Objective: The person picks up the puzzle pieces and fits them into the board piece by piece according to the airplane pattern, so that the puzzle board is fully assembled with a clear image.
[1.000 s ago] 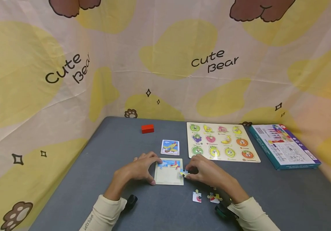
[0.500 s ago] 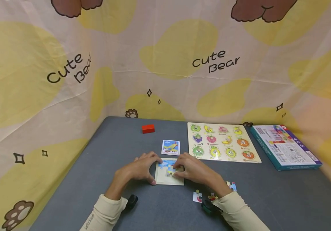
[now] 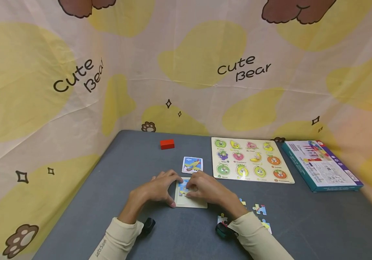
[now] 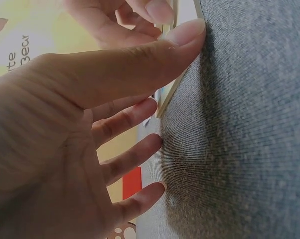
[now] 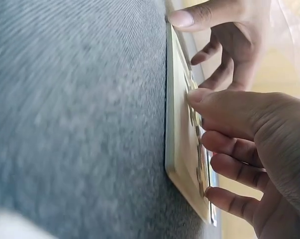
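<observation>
My left hand [image 3: 157, 187] holds the left side of a small pale puzzle tray [image 3: 190, 204] on the table, thumb at its near left corner and forefinger at the far side. My right hand [image 3: 208, 188] reaches over the tray and pinches a blue and yellow jigsaw piece [image 3: 183, 190] between thumb and fingers. That piece lies low at the tray's left, below the top row of pieces, which the right hand mostly covers. In the right wrist view the thumb is on the edge of a piece [image 5: 192, 113]. A picture card [image 3: 192, 165] with a yellow plane lies behind the tray.
Several loose jigsaw pieces [image 3: 259, 209] lie to the right, some partly behind the right forearm. At the back are a red block [image 3: 167, 144], a fruit puzzle board [image 3: 252, 159] and a teal-edged box [image 3: 322, 166]. A printed cloth [image 3: 189, 65] walls the table.
My right hand has carried the jigsaw piece from the tray's right edge leftward over it, down to the left side below the top row. The left hand keeps its place on the tray.
</observation>
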{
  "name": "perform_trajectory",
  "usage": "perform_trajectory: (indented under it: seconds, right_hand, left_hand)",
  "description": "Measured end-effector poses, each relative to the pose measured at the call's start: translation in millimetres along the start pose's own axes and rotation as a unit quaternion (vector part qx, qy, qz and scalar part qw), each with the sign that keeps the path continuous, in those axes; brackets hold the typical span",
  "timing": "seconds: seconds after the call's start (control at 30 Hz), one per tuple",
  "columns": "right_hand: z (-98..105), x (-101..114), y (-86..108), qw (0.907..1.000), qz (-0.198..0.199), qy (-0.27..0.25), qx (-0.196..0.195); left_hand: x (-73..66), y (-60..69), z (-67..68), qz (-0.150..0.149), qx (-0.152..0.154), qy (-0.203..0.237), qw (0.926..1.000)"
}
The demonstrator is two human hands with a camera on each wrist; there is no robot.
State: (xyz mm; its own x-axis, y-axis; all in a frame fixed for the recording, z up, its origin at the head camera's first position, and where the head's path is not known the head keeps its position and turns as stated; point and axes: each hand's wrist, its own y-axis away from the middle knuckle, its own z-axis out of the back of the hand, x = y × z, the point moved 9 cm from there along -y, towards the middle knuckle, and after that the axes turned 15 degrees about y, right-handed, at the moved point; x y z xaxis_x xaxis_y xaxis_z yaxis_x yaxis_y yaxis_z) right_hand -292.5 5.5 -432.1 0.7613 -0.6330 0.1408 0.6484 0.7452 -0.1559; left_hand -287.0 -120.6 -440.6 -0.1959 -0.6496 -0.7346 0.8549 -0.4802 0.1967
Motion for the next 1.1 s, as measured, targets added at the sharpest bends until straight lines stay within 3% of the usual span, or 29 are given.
perform_trajectory:
  seconds: [0.3,1.1]
  right_hand:
    - [2.2,8.6,-0.6,0.9998,0.013,0.008,-0.014]
    - [-1.4,10.5,-1.1,0.9993,-0.035,-0.002,-0.01]
  left_hand:
    - [-0.6,-0.3,-0.2,0.003,0.002,0.002,1.0]
    - [-1.2,0.1,-0.2,0.003,-0.001,0.002,1.0]
